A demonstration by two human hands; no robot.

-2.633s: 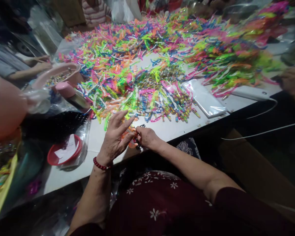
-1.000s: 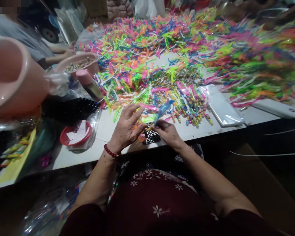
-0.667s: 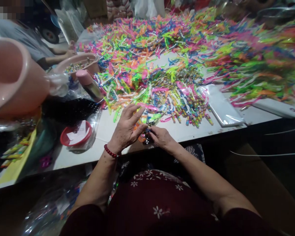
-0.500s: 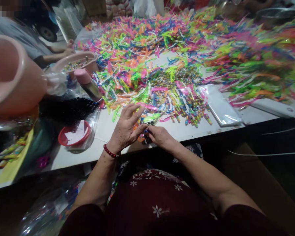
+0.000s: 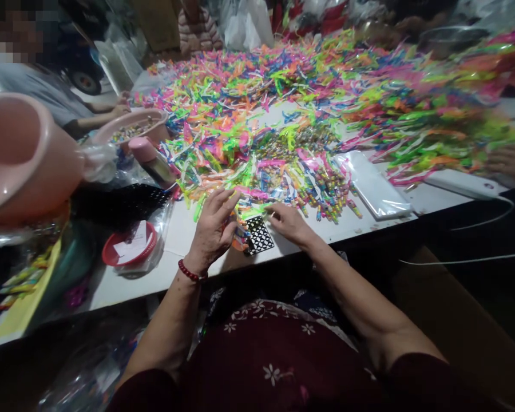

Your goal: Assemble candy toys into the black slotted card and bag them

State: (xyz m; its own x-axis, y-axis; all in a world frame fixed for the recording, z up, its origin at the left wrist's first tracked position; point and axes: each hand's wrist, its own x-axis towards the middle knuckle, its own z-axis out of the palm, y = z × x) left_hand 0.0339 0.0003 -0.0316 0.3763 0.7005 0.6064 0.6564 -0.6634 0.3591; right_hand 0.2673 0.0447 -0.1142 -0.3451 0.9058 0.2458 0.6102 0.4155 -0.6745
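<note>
Black and pierced with pale openings, one rectangular perforated card (image 5: 261, 236) lies on the white tabletop (image 5: 181, 229) between the two hands. The left hand (image 5: 211, 232) has its fingers raised and slightly spread, its thumb crossing a small bundle of orange and blue plastic pieces (image 5: 241, 233); the bundle sticks out past the thumb, over the card's left edge. The right hand (image 5: 290, 223) is half curled beyond the card's upper right corner, thumb and forefinger close together beside a green strip (image 5: 261, 209); whether they grip it cannot be told.

Two pink basins stand at the left: the large basin (image 5: 47, 154) is tipped, and the smaller basin (image 5: 157, 130) holds many small multicoloured pieces. One red plastic bowl (image 5: 111, 258) contains white paper slips (image 5: 133, 249). One pink-capped bottle (image 5: 141, 150) leans nearby.

One heap of neon strips (image 5: 223, 109), too many to count, spreads across the table. At its near right lie one glossy clear packet (image 5: 377, 189) and one white bar-shaped device (image 5: 461, 182) with a cord.
</note>
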